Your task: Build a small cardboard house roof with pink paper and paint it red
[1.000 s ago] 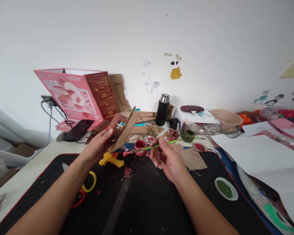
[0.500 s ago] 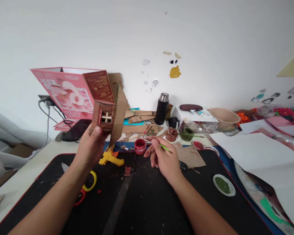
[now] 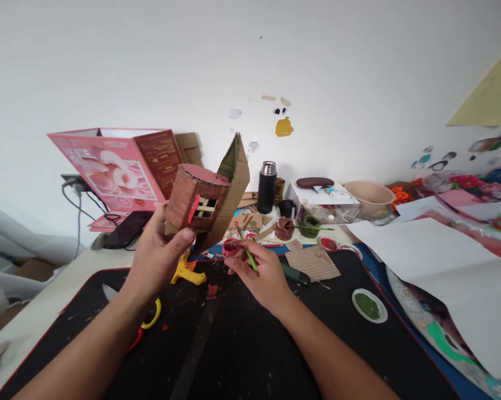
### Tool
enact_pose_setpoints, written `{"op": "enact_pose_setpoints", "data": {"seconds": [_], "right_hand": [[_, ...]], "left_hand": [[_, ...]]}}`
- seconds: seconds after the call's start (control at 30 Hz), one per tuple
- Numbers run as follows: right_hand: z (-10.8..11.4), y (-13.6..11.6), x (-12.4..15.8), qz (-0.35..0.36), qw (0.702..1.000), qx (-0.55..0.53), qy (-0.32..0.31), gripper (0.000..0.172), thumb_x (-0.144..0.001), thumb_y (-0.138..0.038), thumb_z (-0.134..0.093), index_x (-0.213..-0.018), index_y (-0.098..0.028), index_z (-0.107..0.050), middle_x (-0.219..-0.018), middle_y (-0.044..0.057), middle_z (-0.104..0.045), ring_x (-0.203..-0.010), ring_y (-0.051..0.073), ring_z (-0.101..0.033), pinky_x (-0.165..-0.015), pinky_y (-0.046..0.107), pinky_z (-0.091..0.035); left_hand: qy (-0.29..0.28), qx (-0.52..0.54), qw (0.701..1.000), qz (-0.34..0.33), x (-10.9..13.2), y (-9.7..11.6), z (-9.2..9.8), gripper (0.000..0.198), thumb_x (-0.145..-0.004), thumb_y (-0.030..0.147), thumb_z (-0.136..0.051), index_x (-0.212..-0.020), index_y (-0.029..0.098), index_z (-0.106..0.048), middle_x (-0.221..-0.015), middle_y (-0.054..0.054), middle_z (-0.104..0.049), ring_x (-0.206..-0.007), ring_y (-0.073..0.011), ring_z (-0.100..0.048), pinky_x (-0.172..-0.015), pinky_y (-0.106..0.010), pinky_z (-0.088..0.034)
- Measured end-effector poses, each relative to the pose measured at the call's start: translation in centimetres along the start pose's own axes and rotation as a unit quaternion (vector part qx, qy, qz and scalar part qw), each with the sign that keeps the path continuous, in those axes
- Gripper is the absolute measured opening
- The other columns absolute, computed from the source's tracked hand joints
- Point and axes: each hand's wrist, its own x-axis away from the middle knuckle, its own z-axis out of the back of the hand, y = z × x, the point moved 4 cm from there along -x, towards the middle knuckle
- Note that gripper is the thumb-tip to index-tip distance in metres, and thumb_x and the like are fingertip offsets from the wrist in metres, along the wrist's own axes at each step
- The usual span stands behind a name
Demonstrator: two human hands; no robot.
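A small reddish-brown cardboard house with a latticed window is held up, tilted, in my left hand, thumb on its lower front. A cardboard roof panel, green on its inner face, slants along its right side. My right hand pinches a thin green brush. Its fingertips are beside the small jar of red paint, partly covering it. Just below the house lies a yellow glue gun. Brown and green paint jars stand farther right, a brush resting across them.
On the black mat lie scissors, a ruler, corrugated cardboard and a lid with green paint. Behind stand a black flask, a box, a bowl and a pink bag.
The house has moved right and turned, showing its reddish top. My right hand has moved left to the red jar, and the brush is now more upright. The whole view has shifted slightly.
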Motion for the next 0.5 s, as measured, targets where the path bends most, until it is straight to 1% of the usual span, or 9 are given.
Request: {"op": "enact_pose_setpoints", "data": {"seconds": [0.13,0.2,0.27,0.33,0.4,0.5], "right_hand": [[0.0,-0.5,0.1,0.017,0.999,0.027,-0.008,0.03,-0.096,-0.047,-0.077,-0.11,-0.021,-0.076,-0.076,0.0,-0.07,-0.066,0.017,-0.07,-0.063,0.03,-0.053],[0.0,-0.9,0.2,0.024,0.999,0.037,-0.012,0.028,-0.097,-0.047,-0.075,-0.11,-0.022,-0.076,-0.077,0.0,-0.071,-0.066,0.017,-0.07,-0.063,0.029,-0.053],[0.1,-1.3,0.2,0.037,0.998,0.041,-0.017,0.022,-0.1,-0.044,-0.071,-0.106,-0.023,-0.077,-0.075,0.0,-0.072,-0.065,0.017,-0.071,-0.064,0.029,-0.053],[0.3,-1.6,0.2,0.054,0.998,0.043,-0.014,0.02,-0.103,-0.04,-0.067,-0.1,-0.023,-0.076,-0.073,0.0,-0.072,-0.065,0.016,-0.071,-0.066,0.029,-0.054],[0.6,-1.7,0.2,0.063,0.997,0.041,-0.003,0.022,-0.105,-0.038,-0.064,-0.095,-0.023,-0.075,-0.073,0.0,-0.071,-0.064,0.016,-0.07,-0.066,0.029,-0.053],[0.9,-1.5,0.2,0.055,0.998,0.036,0.009,0.024,-0.105,-0.039,-0.065,-0.092,-0.022,-0.075,-0.07,0.0,-0.069,-0.06,0.015,-0.067,-0.064,0.028,-0.051]], "left_hand": [[-0.001,-0.069,0.998,0.0,0.1,1.3,-1.5,0.065,-0.074,0.062,-0.09,-0.119,0.023,-0.066,-0.12,-0.008,-0.078,-0.114,-0.034,-0.073,-0.095,-0.042,-0.058],[-0.006,-0.083,0.997,-0.001,0.1,1.6,-2.3,0.067,-0.072,0.062,-0.09,-0.12,0.023,-0.065,-0.119,-0.009,-0.078,-0.114,-0.0342,-0.072,-0.096,-0.042,-0.058],[-0.008,-0.085,0.996,-0.006,0.0,1.7,-2.7,0.069,-0.072,0.063,-0.09,-0.122,0.023,-0.065,-0.12,-0.01,-0.077,-0.115,-0.0345,-0.071,-0.097,-0.043,-0.058],[-0.01,-0.082,0.997,-0.006,-0.1,1.5,-2.9,0.069,-0.072,0.063,-0.09,-0.122,0.023,-0.065,-0.121,-0.01,-0.076,-0.116,-0.0341,-0.071,-0.098,-0.043,-0.057],[-0.01,-0.084,0.996,-0.009,-0.1,1.1,-2.8,0.067,-0.072,0.062,-0.09,-0.121,0.023,-0.065,-0.118,-0.01,-0.076,-0.113,-0.0329,-0.072,-0.096,-0.042,-0.058],[0.003,-0.098,0.995,-0.019,-0.4,0.5,-2.0,0.065,-0.072,0.063,-0.089,-0.118,0.023,-0.067,-0.115,-0.009,-0.078,-0.109,-0.0313,-0.073,-0.094,-0.041,-0.058]]}}
